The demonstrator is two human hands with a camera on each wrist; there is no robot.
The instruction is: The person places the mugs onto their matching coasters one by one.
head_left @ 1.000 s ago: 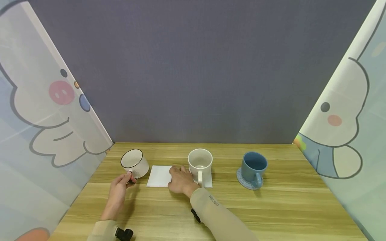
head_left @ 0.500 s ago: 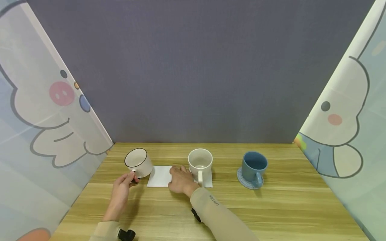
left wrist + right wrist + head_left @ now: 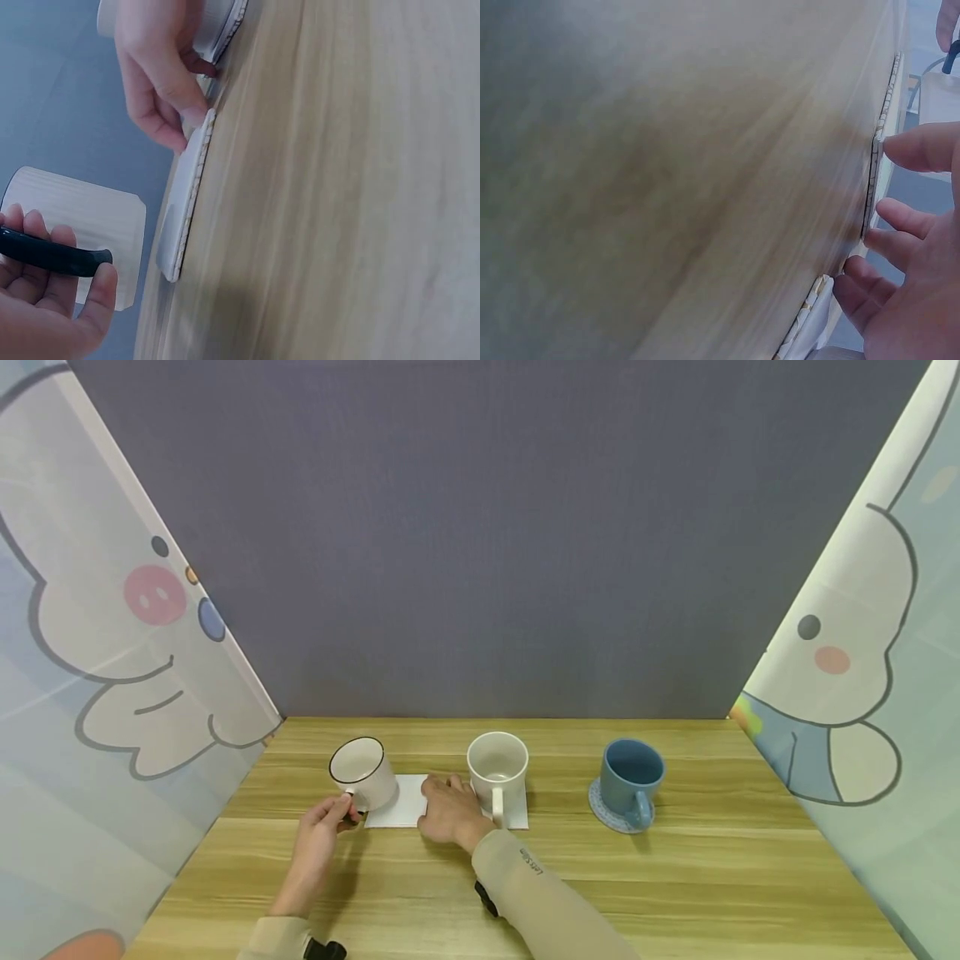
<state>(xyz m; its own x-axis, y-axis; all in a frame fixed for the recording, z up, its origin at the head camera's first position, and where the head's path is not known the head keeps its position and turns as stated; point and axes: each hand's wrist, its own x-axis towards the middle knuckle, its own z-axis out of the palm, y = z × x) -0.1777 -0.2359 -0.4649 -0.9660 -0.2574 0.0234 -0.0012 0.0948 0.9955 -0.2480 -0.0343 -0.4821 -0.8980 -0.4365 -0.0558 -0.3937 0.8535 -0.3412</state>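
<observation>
Left hand [image 3: 321, 835], fingers curled round the dark handle of a white black-rimmed mug [image 3: 363, 772], holds it tilted, lifted above the left edge of a white square coaster [image 3: 400, 806]; the mug is not yet set down. Right hand [image 3: 448, 810], fingers straight, presses that coaster flat. White ceramic mug [image 3: 497, 766] already sits on its coaster; blue mug [image 3: 632, 777] on a round blue coaster [image 3: 602, 810], on the wooden table [image 3: 675, 877].

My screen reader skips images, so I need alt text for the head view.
The left hand holds a black-rimmed white mug by its handle, tilted over a white coaster that the right hand presses onto a wooden table. Farther right stand a white mug and a blue mug.
</observation>
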